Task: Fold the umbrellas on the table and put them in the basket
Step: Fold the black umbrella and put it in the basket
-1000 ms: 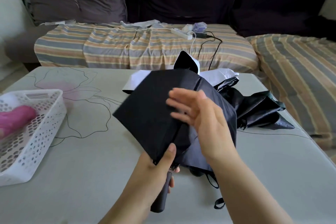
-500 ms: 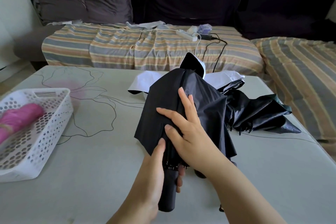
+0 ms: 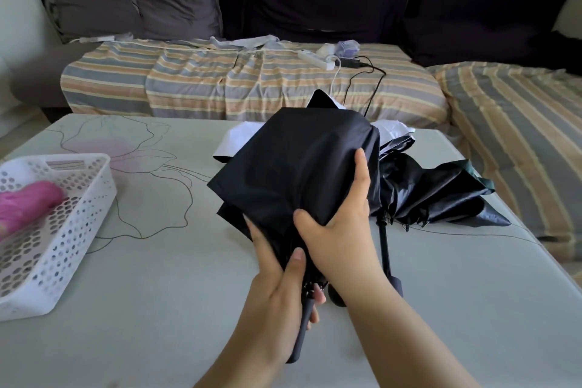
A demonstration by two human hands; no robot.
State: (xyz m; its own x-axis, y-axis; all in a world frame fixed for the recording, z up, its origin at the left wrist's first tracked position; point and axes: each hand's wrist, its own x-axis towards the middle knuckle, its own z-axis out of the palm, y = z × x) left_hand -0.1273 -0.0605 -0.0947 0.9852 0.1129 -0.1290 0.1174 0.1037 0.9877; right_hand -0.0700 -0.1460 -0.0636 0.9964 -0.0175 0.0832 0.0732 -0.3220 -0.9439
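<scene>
1. The umbrella is held above the table, in front of the person, canopy pointing away and handle toward the body.
2. The handle is gripped by the left hand, fingers curled round it, thumb laid up the shaft.
3. The loose canopy is gathered by the right hand, thumb on the near side and fingers wrapped round the far side of the cloth.
4. The canopy is judged light, soft and slippery; it is best held near the ribs, where the folds are stiffened. The handle is rigid and gives the firm hold.
5. A second umbrella lies unfolded on the table just to the right, its handle close beside the right forearm; its cloth may be snagged.
6. White cloth or paper lies behind the held umbrella; what it is cannot be told.
7. The basket stands well apart at the left edge, with a pink item, probably a folded umbrella, inside. The path to it is judged unobstructed.
</scene>
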